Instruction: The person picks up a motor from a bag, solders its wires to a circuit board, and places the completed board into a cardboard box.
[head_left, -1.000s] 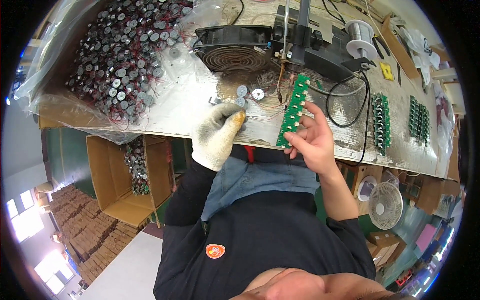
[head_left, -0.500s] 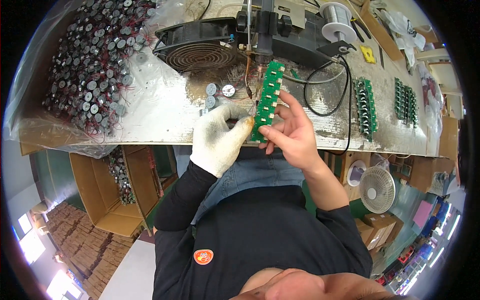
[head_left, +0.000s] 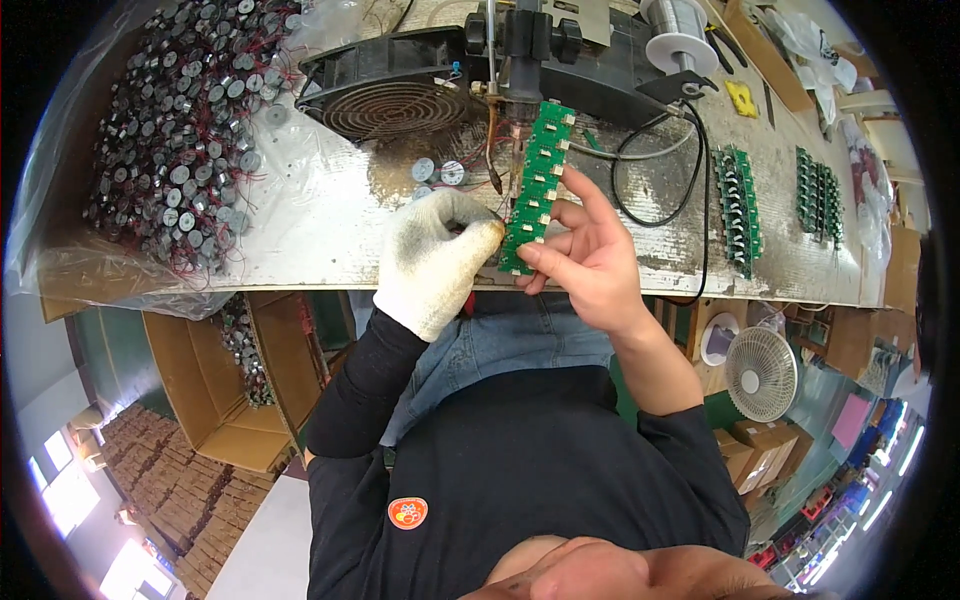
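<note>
Right hand (head_left: 595, 265), bare, grasping a green circuit-board strip (head_left: 540, 185) by its lower part, thumb on the face, fingers behind. Strip held over the front of the counter (head_left: 320, 225), slanting, top end leaning right, rows of small pale connectors along it. Left hand (head_left: 425, 260), in a white knit glove, fingers bent, stained thumb tip at the strip's left edge; cannot tell whether it grips anything. Soldering iron tip (head_left: 494, 172) just left of the strip. Loose grey discs (head_left: 424, 169) beyond the glove; heap of red-wired discs (head_left: 190, 160) far left. Black box fan (head_left: 395, 110) behind; more green boards (head_left: 738, 215) to the right.
</note>
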